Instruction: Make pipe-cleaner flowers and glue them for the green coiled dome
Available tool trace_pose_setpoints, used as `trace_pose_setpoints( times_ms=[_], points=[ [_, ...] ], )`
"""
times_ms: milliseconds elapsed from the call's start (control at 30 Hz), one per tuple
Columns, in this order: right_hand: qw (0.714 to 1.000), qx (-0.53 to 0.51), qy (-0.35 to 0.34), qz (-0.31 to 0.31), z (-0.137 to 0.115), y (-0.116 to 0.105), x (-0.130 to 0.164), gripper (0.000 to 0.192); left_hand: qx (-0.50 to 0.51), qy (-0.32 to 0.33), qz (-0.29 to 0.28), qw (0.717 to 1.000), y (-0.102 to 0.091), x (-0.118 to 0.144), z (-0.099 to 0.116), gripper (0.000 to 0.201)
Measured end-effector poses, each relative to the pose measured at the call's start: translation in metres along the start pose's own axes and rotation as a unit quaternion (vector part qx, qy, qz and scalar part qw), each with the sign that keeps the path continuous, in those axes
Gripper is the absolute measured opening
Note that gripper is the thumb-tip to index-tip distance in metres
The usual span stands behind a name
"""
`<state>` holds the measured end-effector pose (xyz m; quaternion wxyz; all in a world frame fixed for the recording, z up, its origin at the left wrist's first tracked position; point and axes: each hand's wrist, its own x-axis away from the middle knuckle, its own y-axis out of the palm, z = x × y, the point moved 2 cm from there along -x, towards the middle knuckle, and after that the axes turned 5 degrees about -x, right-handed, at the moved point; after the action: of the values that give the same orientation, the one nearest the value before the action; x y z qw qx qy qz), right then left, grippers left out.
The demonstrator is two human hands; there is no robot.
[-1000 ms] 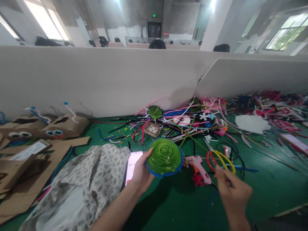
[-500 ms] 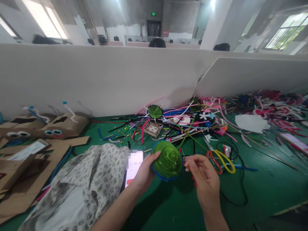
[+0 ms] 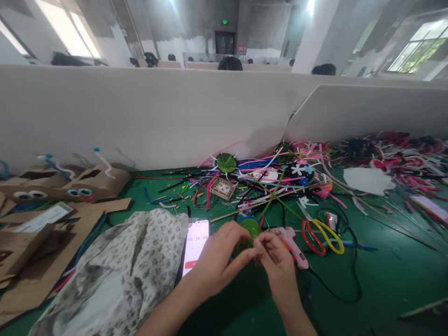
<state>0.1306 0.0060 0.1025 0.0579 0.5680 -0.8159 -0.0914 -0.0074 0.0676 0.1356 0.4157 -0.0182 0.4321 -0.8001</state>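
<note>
Green coil disc (image 3: 249,228) at lower centre: light, soft, easily bent; best gripped by blue rim. Left hand (image 3: 219,259) cradles disc, right hand (image 3: 276,261) pinches its edge.

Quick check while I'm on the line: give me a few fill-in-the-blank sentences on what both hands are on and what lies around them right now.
Both hands, left hand and right hand, close on the ____ spiral disc.
The pink glue gun lies just to the ____ of the right hand.
The phone beside the left hand has its screen ____.
The scissors have one red handle loop and one ____ one.

Missing words: green; right; lit; yellow
</note>
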Motion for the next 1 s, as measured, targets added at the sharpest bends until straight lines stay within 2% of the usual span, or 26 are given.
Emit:
trace_pose_setpoints(
  times_ms=[67, 133, 300, 400, 500, 567, 633, 733, 800, 1000],
  points=[
    [0.999, -0.036, 0.016, -0.019, 0.005, 0.005, 0.002, 0.025, 0.020, 0.039, -0.005, 0.999, 0.001, 0.002, 0.004, 0.017],
    [0.997, -0.065, 0.022, -0.031, 0.009, 0.006, 0.004, 0.026, 0.022, 0.066, 0.014, 0.998, 0.003, 0.004, 0.005, 0.021],
    [0.990, -0.114, 0.035, -0.076, 0.013, 0.001, 0.007, 0.025, 0.042, 0.118, 0.032, 0.992, 0.004, 0.004, 0.002, 0.016],
    [0.987, -0.141, -0.014, -0.077, 0.006, -0.005, 0.006, 0.028, 0.005, 0.083, 0.068, 0.994, -0.004, 0.000, -0.007, 0.016],
    [0.990, -0.137, -0.044, 0.007, 0.001, -0.015, 0.002, 0.034, -0.017, -0.010, 0.082, 0.996, -0.012, -0.003, -0.016, 0.018],
    [0.991, -0.121, -0.018, 0.047, 0.002, -0.018, -0.001, 0.037, -0.008, -0.048, 0.061, 0.997, -0.014, -0.004, -0.016, 0.020],
    [0.994, -0.095, 0.014, 0.050, 0.006, -0.018, -0.003, 0.040, -0.005, -0.037, 0.009, 0.999, -0.012, -0.004, -0.009, 0.022],
    [0.998, -0.048, 0.050, 0.009, 0.011, -0.013, 0.000, 0.048, -0.012, 0.012, -0.097, 0.995, -0.004, -0.003, 0.007, 0.026],
    [0.997, -0.029, 0.068, -0.026, 0.012, -0.010, 0.002, 0.050, -0.007, 0.025, -0.141, 0.990, 0.000, -0.003, 0.014, 0.029],
    [0.993, 0.006, 0.082, -0.082, 0.006, -0.006, 0.006, 0.052, 0.020, 0.031, -0.159, 0.987, 0.000, -0.002, 0.012, 0.028]
  ],
)
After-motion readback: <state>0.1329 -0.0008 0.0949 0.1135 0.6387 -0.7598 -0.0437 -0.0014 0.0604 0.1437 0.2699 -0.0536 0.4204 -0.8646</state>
